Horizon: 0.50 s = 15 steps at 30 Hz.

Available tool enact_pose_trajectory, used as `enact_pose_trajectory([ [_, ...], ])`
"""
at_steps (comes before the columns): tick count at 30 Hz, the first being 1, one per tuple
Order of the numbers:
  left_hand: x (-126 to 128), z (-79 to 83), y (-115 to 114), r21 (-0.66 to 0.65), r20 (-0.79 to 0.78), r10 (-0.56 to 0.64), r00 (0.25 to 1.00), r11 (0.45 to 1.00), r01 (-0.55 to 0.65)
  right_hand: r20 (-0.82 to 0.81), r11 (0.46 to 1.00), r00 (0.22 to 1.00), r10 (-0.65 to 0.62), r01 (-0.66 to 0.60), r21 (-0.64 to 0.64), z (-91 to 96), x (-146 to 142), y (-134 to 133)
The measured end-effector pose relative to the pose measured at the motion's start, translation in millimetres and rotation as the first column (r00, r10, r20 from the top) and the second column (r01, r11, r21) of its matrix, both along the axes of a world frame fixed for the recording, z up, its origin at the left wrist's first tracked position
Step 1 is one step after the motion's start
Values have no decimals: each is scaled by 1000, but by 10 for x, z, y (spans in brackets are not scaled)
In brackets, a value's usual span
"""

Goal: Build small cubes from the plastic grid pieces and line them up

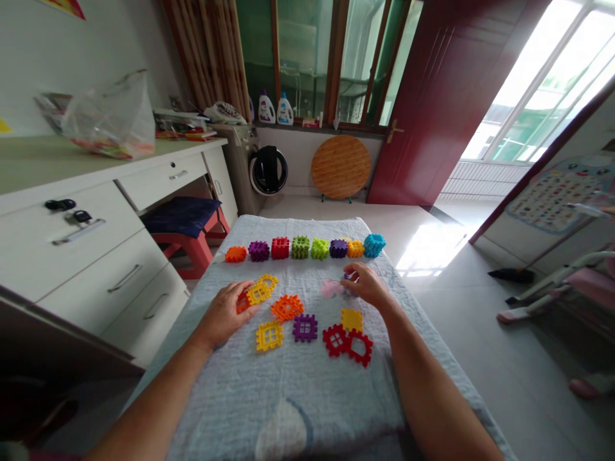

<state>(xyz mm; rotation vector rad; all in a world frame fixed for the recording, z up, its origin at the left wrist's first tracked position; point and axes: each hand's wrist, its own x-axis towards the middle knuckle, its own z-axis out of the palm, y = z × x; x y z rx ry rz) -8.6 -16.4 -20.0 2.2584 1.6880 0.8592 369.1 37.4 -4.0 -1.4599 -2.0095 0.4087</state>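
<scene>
My left hand (225, 315) is curled around a red interlocking plastic tile (243, 301), thumb and fingers on its edges. Yellow tiles (260, 293) lie against those fingertips. On the right, my right hand (367, 283) pinches a small purple piece (346, 276), mostly hidden by the fingers. Between the hands sit an orange tile (287, 308), a purple window tile (305, 328) and a yellow window tile (269, 335). Nearer my right forearm are a solid yellow tile (352, 319) and two red tiles (359, 347) that touch.
A row of coloured blocks, with a green cube (300, 247) and a blue block (374, 245), stands along the far part of the cloth-covered table (230, 410). A desk with drawers (91, 237) and a stool (185, 221) are at left. A pink-seated chair (590, 285) stands right.
</scene>
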Motion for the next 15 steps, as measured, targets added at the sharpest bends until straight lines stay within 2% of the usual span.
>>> enact_pose_trajectory([
  [3,-19,20,-17,-14,20,-42,999,999,42,-83,999,996,-43,42,-17,22,58,4],
  [5,-34,22,-17,-22,43,-56,998,998,57,-2,997,997,-71,71,-36,33,103,-3],
  [9,-36,14,-8,-11,62,-31,998,999,31,259,990,966,8,29,-140,39,99,-51],
  [11,-24,9,-5,1,60,-6,998,1000,6,308,989,951,22,24,-145,30,57,-70],
  [15,12,3,-3,30,82,31,996,999,-33,306,995,951,28,3,-101,-23,-5,-54],
])
